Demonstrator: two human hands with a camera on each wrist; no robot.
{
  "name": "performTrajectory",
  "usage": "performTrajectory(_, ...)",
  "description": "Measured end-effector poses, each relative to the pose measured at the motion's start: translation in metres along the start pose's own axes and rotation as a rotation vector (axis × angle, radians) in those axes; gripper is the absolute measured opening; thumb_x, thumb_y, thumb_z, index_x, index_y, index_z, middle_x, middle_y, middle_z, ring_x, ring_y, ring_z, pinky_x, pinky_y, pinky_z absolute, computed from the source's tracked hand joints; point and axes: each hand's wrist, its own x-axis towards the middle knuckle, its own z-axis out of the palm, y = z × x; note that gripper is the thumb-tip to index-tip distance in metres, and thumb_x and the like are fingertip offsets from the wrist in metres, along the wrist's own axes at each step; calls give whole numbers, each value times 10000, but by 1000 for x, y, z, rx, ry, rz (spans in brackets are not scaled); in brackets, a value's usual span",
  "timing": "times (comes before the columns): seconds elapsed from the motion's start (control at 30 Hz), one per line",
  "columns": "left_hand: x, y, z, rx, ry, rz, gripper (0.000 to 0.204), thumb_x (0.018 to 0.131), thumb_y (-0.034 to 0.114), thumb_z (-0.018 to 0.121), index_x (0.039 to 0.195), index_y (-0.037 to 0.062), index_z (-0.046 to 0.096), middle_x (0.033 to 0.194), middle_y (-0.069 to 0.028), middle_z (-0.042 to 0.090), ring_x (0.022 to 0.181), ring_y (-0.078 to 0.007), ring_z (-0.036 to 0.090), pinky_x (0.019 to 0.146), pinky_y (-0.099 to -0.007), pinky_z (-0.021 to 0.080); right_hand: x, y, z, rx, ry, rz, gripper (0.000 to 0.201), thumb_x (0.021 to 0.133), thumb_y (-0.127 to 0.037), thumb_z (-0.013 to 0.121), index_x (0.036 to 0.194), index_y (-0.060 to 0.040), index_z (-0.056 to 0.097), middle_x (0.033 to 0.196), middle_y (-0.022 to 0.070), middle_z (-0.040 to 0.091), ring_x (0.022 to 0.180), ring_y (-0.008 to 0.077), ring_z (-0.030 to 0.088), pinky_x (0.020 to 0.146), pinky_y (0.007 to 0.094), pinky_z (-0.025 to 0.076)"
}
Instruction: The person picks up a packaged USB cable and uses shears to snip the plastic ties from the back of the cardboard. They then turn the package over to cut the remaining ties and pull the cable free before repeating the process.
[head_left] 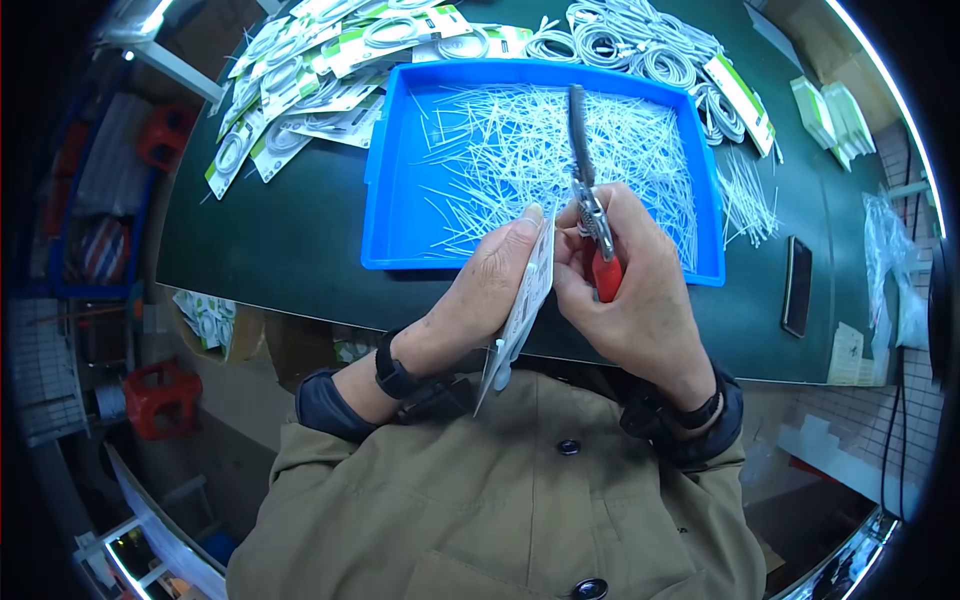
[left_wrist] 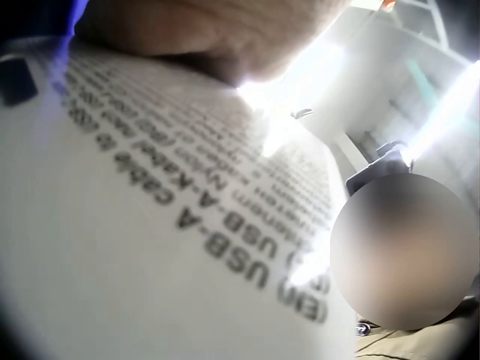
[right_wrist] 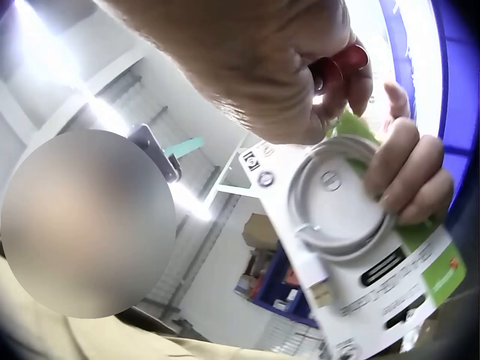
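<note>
In the head view my left hand (head_left: pixel 485 285) grips a cable card (head_left: pixel 528 300) held on edge. The right wrist view shows the card's front (right_wrist: pixel 390 300) with a coiled grey-white cable (right_wrist: pixel 300 195), left fingers (right_wrist: pixel 409 169) curled over its edge. Printed text fills the card's back (left_wrist: pixel 150 225) in the left wrist view. My right hand (head_left: pixel 640 285) holds pliers (head_left: pixel 593 215) with red handles, the dark upper part pointing away from me, its fingertips close against the card's edge. Whatever lies between those fingertips is hidden.
Behind the hands is a blue tray (head_left: pixel 400 250) of loose white ties (head_left: pixel 520 130). Carded cables (head_left: pixel 330 100) are heaped back left, coiled cables (head_left: pixel 640 45) back right. More ties (head_left: pixel 745 200), a phone (head_left: pixel 797 287) and a clear bag (head_left: pixel 885 260) lie to the right.
</note>
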Motion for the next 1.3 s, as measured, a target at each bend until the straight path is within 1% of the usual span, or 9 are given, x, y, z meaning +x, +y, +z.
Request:
performTrajectory(0.2,-2,19,2,-501,-60,-396,556,1178,458,289,1222,-40,533,624,49,424,488,-53,350,450,-221,290,14,41,-5,-323,312,-57,233,918,11,716,1097,-7,570,883,75,681,748,116,659,700,276,545)
performTrajectory(0.27,-9,24,-9,-705,-83,-425,470,1156,387,416,1274,-61,497,624,42,365,503,-68,341,457,-230,307,22,52,-19,-254,369,12,255,921,-12,715,1133,-1,575,874,94,692,761,163,686,707,315,559)
performTrajectory(0.47,-55,-9,-76,-765,-15,-59,466,1149,400,432,1203,-53,529,627,24,450,520,-98,442,473,-241,383,27,53,-31,-64,268,132,294,909,-41,716,1167,15,586,861,85,700,783,160,697,732,314,566)
performTrajectory(0.57,-99,-28,-117,-665,167,-6,467,1155,409,421,1156,-39,551,622,23,480,525,-98,480,472,-239,402,32,58,-28,-14,225,185,299,912,-56,717,1169,28,588,870,103,706,801,175,704,754,325,569)
performTrajectory(0.73,-175,-1,-144,260,1111,-235,598,1158,499,336,1021,1,636,620,-4,562,564,-120,575,554,-275,465,35,88,-31,-219,262,94,337,894,22,641,1225,10,576,954,174,729,859,291,729,786,385,563)
performTrajectory(0.8,-224,-21,-184,410,1239,-325,652,1147,535,336,1003,-2,677,649,-52,661,630,-145,650,662,-315,526,35,100,-31,-219,340,84,365,922,39,618,1283,8,570,1030,171,743,914,250,730,831,358,569)
performTrajectory(0.93,-258,-2,-222,361,1220,-442,662,1131,543,397,997,-26,708,706,-53,716,697,-108,635,711,-290,525,37,103,-38,-137,278,133,379,962,-45,662,1327,8,574,1114,135,723,950,163,684,866,324,550)
performTrajectory(1.13,-170,-10,-277,658,1065,-336,301,1040,273,676,991,-21,712,806,-76,736,733,-116,650,702,-309,536,35,104,-43,-119,219,163,467,960,-181,757,1352,21,605,955,54,634,849,125,589,782,294,499)
performTrajectory(1.3,-87,-25,-338,1241,868,-254,432,902,206,760,1266,11,633,1055,-173,720,1041,-324,690,914,-429,553,32,99,-42,-195,224,147,444,975,-182,753,1347,22,620,899,-3,566,807,86,518,742,256,450)
